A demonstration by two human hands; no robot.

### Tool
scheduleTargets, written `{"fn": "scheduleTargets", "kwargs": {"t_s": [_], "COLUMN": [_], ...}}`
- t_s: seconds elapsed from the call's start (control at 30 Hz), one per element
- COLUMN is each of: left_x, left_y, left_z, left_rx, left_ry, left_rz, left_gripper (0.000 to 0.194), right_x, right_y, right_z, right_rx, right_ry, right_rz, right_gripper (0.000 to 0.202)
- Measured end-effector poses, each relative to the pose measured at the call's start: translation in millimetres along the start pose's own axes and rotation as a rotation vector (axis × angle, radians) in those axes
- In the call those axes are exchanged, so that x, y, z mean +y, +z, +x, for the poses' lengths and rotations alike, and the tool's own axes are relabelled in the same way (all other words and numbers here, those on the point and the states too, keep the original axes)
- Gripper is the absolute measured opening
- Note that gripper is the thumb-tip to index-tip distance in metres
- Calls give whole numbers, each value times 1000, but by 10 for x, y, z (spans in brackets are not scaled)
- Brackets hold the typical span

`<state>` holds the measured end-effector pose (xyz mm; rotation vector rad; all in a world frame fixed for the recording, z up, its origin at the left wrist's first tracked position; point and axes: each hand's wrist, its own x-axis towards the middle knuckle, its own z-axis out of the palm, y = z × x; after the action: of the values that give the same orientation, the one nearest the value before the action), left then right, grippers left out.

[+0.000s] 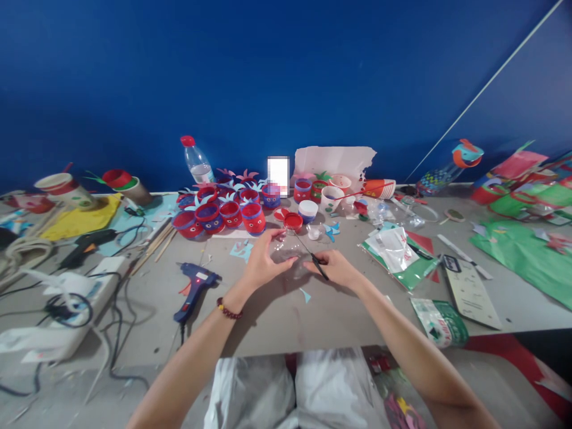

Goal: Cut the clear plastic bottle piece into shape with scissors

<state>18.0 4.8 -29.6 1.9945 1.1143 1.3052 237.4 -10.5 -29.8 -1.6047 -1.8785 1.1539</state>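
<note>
Near the middle of the grey table, my right hand (pixel 333 266) is closed around a thin tool with a black handle (pixel 320 268). The tool's slim metal end points up and left, toward a small round red container (pixel 293 222). My left hand (pixel 267 261) has its thumb and fingers spread apart, beside a patch of clear plastic (pixel 286 245) between the hands. No object shows clearly in its grip. A white-topped cup (pixel 308 211) and a small clear cup (pixel 313 232) stand just beyond my right hand. Light blue paper scraps (pixel 242 251) lie near my left hand.
Red and purple decorated cups (pixel 253 218) cluster at the back left, by a plastic bottle (pixel 197 161). A blue glue gun (pixel 195 289) and a power strip (pixel 84 310) with cables lie left. Packets (pixel 397 253), a green pouch (pixel 440 323) and green sheet (pixel 527 256) are right.
</note>
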Motion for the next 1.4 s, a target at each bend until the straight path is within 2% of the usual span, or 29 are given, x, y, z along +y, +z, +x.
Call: {"fn": "scheduleTargets", "kwargs": {"t_s": [0.73,1.2,1.4], "left_x": [-24,15,5], "left_y": [14,-18,-31], "left_z": [-7,14,25], "left_rx": [40,-11,-43], "left_ry": [-14,-62,-96], "left_rz": [6,-36,-124], "left_gripper": [58,57,59], "right_x": [-15,-10,35], "right_y": [-5,-81,-83], "right_z": [1,17,21], "right_rx": [62,75,69], "right_ry": [-15,-23,-16], "right_rz": [-72,-158,-185], "right_gripper": [54,58,56]}}
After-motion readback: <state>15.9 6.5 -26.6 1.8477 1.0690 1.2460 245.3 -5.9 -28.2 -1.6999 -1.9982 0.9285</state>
